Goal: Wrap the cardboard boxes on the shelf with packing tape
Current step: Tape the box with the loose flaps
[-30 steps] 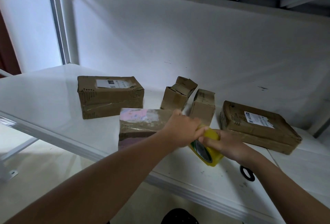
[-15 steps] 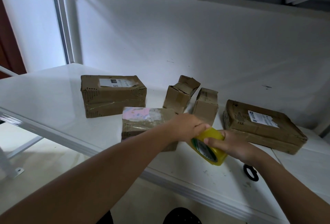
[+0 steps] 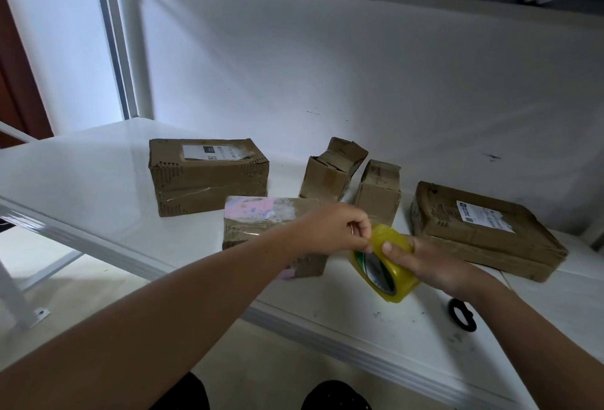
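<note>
Glossy yellow tape roll [image 3: 387, 265], right hand [image 3: 425, 262] gripping, left hand [image 3: 336, 228] pinching

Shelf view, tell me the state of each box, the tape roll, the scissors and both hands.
Tape roll: tilted, held above the shelf.
Right hand: grips the roll.
Left hand: pinches the roll's edge.
Pink-patched box: closed, lying flat.
Left labelled box: closed, partly taped.
Two small boxes: upright, crumpled tops.
Right flat box: closed, lying flat.
Scissors: lying flat, mostly hidden.
</note>
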`<state>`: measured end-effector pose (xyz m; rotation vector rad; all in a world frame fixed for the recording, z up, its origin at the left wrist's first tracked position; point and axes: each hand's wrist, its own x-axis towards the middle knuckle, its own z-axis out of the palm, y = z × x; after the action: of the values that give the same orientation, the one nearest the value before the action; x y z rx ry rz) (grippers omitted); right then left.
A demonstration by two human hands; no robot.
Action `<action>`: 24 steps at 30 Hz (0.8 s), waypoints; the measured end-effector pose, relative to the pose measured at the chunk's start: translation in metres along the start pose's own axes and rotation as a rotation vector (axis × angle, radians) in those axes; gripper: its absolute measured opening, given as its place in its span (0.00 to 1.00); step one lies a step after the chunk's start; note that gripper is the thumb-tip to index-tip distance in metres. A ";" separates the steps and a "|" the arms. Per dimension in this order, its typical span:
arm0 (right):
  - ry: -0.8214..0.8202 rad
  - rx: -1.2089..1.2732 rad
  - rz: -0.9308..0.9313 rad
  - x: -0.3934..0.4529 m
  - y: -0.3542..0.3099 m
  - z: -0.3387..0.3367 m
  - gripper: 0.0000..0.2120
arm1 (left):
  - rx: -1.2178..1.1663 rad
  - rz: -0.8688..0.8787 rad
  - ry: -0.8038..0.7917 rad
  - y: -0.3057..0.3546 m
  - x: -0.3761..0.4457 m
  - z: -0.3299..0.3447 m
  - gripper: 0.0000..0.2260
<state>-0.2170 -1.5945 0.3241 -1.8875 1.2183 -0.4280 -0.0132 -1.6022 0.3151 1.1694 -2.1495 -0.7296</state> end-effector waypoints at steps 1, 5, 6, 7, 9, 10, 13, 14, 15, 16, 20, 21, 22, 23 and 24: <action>-0.006 0.003 0.008 0.000 0.001 0.000 0.19 | 0.001 0.011 -0.001 0.001 0.000 -0.001 0.07; -0.026 -0.008 0.014 -0.001 0.001 -0.001 0.20 | 0.016 0.021 -0.056 0.005 0.001 -0.005 0.04; -0.035 -0.013 0.013 -0.001 0.000 -0.001 0.21 | 0.027 0.030 -0.057 0.007 0.001 -0.007 0.04; -0.046 -0.015 0.012 -0.001 -0.001 -0.001 0.21 | 0.046 0.040 -0.050 0.008 0.002 -0.010 0.03; -0.070 -0.019 0.011 -0.001 -0.003 -0.002 0.21 | 0.114 0.052 -0.027 0.011 0.004 -0.014 0.02; -0.077 -0.024 0.009 0.000 -0.004 -0.002 0.22 | 0.158 0.059 -0.013 0.012 0.005 -0.014 0.02; -0.102 -0.022 0.000 0.003 -0.005 -0.003 0.22 | 0.219 0.077 0.025 0.013 0.008 -0.013 0.02; -0.111 -0.016 -0.005 0.003 -0.006 -0.002 0.21 | 0.216 0.079 0.031 0.013 0.008 -0.012 0.02; -0.118 -0.009 -0.008 0.003 -0.007 -0.001 0.20 | 0.214 0.078 0.035 0.012 0.008 -0.012 0.04; -0.120 -0.006 -0.010 0.004 -0.008 -0.001 0.20 | 0.215 0.078 0.038 0.011 0.007 -0.013 0.06; -0.125 -0.017 0.009 0.006 -0.007 -0.001 0.21 | 0.213 0.097 0.061 0.006 0.004 -0.011 0.05; -0.127 -0.024 0.014 0.006 -0.007 -0.001 0.21 | 0.184 0.088 0.069 0.005 0.003 -0.010 0.05; -0.131 -0.026 0.018 0.007 -0.007 -0.002 0.22 | 0.155 0.080 0.078 0.005 0.002 -0.010 0.06; -0.133 -0.025 0.020 0.006 -0.006 -0.002 0.23 | 0.140 0.078 0.087 0.005 0.001 -0.010 0.08; -0.134 -0.024 0.020 0.007 -0.007 -0.002 0.23 | 0.147 0.087 0.092 0.005 0.001 -0.009 0.10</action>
<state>-0.2113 -1.5998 0.3295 -1.8908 1.1562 -0.2726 -0.0098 -1.6020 0.3247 1.1525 -2.1911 -0.4774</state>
